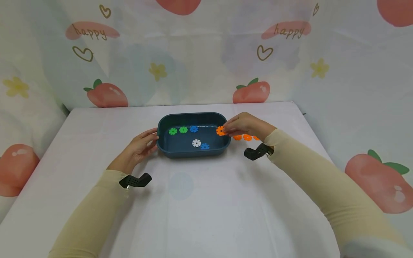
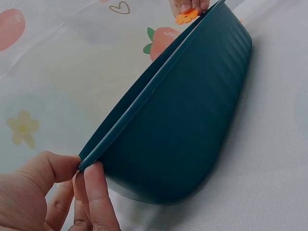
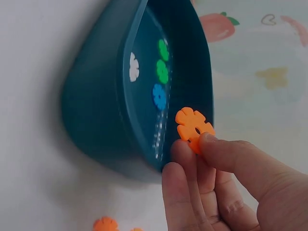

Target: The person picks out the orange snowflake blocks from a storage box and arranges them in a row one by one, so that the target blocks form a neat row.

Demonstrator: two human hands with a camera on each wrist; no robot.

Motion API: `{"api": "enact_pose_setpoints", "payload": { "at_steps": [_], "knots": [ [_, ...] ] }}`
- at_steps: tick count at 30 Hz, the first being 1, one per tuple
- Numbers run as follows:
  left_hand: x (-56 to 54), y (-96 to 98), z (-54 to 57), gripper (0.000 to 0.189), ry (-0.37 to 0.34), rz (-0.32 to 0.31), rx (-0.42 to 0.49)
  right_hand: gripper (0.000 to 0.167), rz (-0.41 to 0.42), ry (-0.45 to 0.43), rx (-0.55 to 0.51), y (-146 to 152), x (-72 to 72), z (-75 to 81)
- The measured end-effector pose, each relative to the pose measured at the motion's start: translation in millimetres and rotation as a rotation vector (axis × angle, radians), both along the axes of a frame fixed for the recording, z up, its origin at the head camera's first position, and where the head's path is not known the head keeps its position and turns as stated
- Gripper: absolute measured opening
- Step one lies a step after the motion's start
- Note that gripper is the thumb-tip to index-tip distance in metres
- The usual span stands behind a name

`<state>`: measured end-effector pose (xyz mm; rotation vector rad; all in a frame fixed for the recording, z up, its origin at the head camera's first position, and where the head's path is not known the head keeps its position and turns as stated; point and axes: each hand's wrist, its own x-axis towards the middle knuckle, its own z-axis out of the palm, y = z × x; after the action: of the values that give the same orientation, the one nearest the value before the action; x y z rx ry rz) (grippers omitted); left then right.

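Note:
A dark teal basin (image 1: 193, 154) stands on the table. At its left end my left hand (image 1: 139, 148) pinches the rim between thumb and fingers, as the left wrist view shows up close. My right hand (image 1: 246, 125) pinches an orange snowflake disc (image 3: 193, 126) between thumb and fingertips, over the right end of the basin. Inside the basin lie two green snowflake discs (image 1: 178, 130), a blue disc (image 1: 194, 129), a white disc (image 1: 196, 143) and a second blue disc (image 1: 204, 146). The right wrist view hides that second blue one behind the basin's wall.
Several more orange snowflake discs (image 1: 247, 137) lie on the white tabletop (image 1: 206, 208) right of the basin, partly under my right wrist. A printed cloth backdrop (image 1: 200, 64) rises behind and beside the table. Each wrist wears a black strap (image 1: 135, 180).

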<state>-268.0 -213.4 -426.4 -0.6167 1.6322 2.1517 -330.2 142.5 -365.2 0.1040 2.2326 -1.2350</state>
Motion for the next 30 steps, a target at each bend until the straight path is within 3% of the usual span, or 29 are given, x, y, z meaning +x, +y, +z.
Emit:
{"api": "enact_pose_setpoints", "payload": {
  "at_steps": [23, 30],
  "knots": [
    [-0.4, -0.5, -1.8, 0.049, 0.004, 0.006, -0.001, 0.046, 0.031, -0.063, -0.026, 57, 2.2, 4.7],
    [-0.2, -0.7, -1.6, 0.050, 0.005, -0.001, -0.004, 0.047, -0.004, -0.075, -0.001, 75, -0.4, 2.3]
  ]
}}
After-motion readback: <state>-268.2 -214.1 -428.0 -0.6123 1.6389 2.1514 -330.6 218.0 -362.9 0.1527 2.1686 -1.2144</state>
